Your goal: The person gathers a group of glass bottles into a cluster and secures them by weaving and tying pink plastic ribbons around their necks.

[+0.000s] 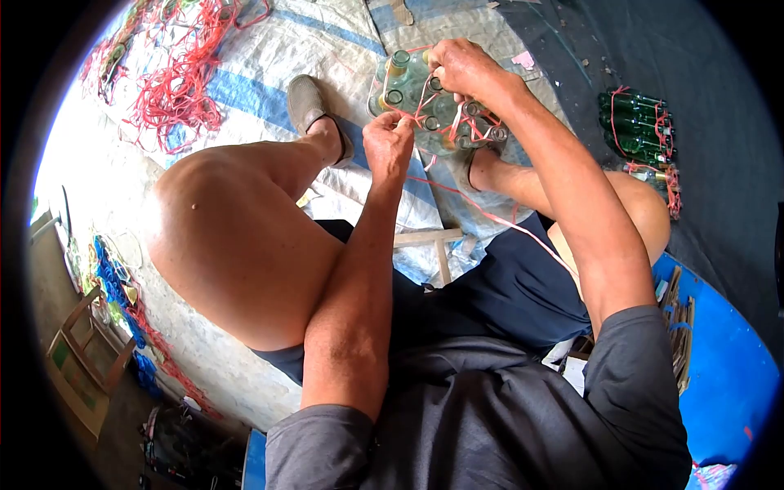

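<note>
Between my feet stands a cluster of clear glass bottles [445, 110], their open mouths facing up. Pink plastic twine [482, 211] runs round and across the bottle necks, and a long end of it trails over my right thigh. My left hand [389, 144] is closed at the near left side of the bunch, pinching the twine between thumb and fingers. At the far right side, my right hand [467, 69] is closed over the bottle tops with its fingers bent; twine passes close to them, but what they grip is partly hidden.
Tangled red twine [184, 77] lies on the white and blue tarpaulin [253, 102] at upper left. Tied green bottles [635, 126] lie on dark cloth at right, beside a smaller tied bundle of clear bottles [649, 174]. A blue surface [727, 343] is at lower right.
</note>
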`<state>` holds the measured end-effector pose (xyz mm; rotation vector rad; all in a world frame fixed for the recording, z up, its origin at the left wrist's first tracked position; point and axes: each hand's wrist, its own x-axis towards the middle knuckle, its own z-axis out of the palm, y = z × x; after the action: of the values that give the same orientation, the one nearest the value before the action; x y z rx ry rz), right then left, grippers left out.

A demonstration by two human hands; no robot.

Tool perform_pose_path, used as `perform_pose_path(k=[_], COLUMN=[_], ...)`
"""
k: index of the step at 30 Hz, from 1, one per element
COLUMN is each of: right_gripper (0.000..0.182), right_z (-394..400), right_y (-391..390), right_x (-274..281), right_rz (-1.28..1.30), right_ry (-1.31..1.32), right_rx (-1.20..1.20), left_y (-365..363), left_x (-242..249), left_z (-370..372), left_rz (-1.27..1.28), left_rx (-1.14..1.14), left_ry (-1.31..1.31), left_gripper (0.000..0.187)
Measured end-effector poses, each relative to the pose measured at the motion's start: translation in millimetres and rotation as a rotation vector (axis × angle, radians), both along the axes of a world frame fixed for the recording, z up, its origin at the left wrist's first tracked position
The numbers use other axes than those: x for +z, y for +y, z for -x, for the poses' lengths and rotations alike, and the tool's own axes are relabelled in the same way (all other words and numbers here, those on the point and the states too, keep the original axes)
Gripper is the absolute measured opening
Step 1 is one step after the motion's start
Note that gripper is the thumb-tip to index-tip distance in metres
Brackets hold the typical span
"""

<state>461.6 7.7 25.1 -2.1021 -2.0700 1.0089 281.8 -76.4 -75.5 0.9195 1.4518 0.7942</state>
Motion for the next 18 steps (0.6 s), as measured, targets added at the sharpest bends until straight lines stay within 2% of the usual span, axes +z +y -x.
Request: perform_pose_path(k=[2,5,8,11,12,13,15,17,18], right_gripper=[0.022,0.029,0.026,0.027,0.025,0.024,0.052,0.079,0.094], right_z=[0.3,-6.5,-1.3,-5.9,-4.8,-0.4,15.0,32.6,43.4], right_y=[-1.3,-1.5,-6.9,-18.9,-30.3,-34.7,-54.7,-78.0,-80.4], right_x=[1.3,-8.2,-0.4,-10.0,-15.5,-13.7,4.9,-1.7,10.7], right_rz=[0.067,0.123,0.109,0.021,-0.135,-0.234,-0.012,-0.231,-0.125], right_ry=[0.064,0.071,0.022,0.017,0.039,-0.009,-0.025,-0.098,-0.142], right_rx=[-0.1,-0.094,-0.107,-0.107,-0.15,-0.049,-0.197,-0.197,-0.168], left_y=[-0.6,-1.4,-0.6,-0.2,-0.6,-0.5,1.2,0.5,1.3], left_x=[-7.8,-13.6,-10.3,-0.9,0.8,0.8,-3.4,-4.2,-1.9], left_z=[2.6,12.8,14.4,17.7,18.5,18.1,19.2,20.7,21.6], left_rz=[-0.035,0.022,-0.034,-0.04,-0.047,-0.055,-0.06,-0.063,-0.068], left_rx=[0.02,0.008,0.047,0.036,0.031,0.023,0.012,-0.001,-0.006], left_ry=[0.061,0.137,0.079,0.08,0.072,0.063,0.054,0.055,0.06], left_gripper=[0.023,0.033,0.03,0.03,0.03,0.03,0.029,0.029,0.029])
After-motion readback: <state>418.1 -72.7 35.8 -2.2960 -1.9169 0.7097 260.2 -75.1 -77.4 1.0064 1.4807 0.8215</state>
